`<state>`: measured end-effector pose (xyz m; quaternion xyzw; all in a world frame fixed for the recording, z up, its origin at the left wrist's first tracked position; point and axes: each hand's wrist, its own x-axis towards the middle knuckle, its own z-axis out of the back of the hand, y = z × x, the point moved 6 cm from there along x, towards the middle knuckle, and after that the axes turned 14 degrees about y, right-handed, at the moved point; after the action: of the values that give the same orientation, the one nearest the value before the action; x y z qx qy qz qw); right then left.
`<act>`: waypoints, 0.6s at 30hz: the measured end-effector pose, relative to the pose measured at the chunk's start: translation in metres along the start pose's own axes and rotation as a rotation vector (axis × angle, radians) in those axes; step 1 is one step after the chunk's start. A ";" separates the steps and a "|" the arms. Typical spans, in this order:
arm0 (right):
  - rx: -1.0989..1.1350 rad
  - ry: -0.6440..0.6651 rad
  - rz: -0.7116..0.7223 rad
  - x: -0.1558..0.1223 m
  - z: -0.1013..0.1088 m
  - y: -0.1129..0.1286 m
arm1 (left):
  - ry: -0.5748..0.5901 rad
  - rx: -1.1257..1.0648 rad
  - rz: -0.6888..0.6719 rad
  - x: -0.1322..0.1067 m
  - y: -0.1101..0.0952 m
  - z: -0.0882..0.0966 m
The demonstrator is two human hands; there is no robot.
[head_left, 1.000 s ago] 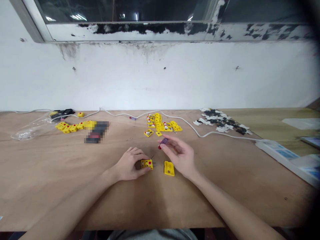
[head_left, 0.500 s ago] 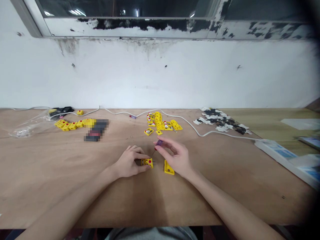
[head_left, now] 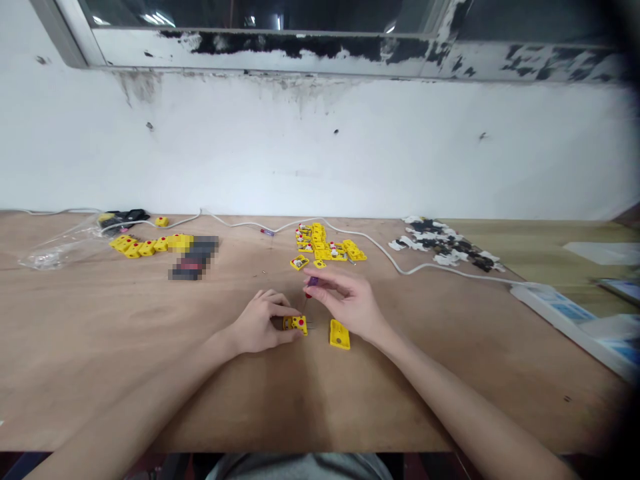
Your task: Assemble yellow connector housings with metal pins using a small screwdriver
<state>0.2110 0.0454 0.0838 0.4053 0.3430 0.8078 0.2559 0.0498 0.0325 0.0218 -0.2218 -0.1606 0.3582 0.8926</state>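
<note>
My left hand (head_left: pixel 260 325) grips a yellow plastic thermocouple-style connector (head_left: pixel 295 324) with a red dot and short metal pins pointing right, its fingers partly covering it. My right hand (head_left: pixel 347 307) pinches a small screwdriver (head_left: pixel 313 282) with a purple and red handle. Its thin shaft slants down towards the connector, close to its top edge. A loose yellow connector half (head_left: pixel 339 334) lies flat on the wooden table (head_left: pixel 150 373), just right of the held piece and under my right hand's heel.
Yellow connector parts lie in a heap (head_left: pixel 323 247) ahead, and more stand in a row (head_left: pixel 145 247) at left, near a plastic bag (head_left: pixel 55 257) and a pixelated dark object (head_left: pixel 193 258). A white cable (head_left: pixel 370 243) runs behind them. Black-and-white pieces (head_left: pixel 440 243) and a power strip (head_left: pixel 550 300) lie right.
My right hand has moved left, bringing the screwdriver over the connector. The left hand and connector stay nearly still. The whole view has tilted slightly.
</note>
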 end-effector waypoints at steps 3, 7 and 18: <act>-0.001 0.039 -0.018 0.003 -0.001 -0.001 | -0.005 0.000 -0.006 0.000 0.000 0.000; -0.010 0.028 -0.005 0.004 0.000 0.002 | -0.006 -0.011 -0.003 0.000 0.001 -0.001; -0.032 0.141 -0.025 0.014 -0.001 0.005 | 0.000 -0.014 0.022 0.000 0.002 -0.001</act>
<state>0.2023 0.0514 0.0939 0.3390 0.3520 0.8365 0.2477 0.0494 0.0337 0.0200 -0.2301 -0.1605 0.3670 0.8869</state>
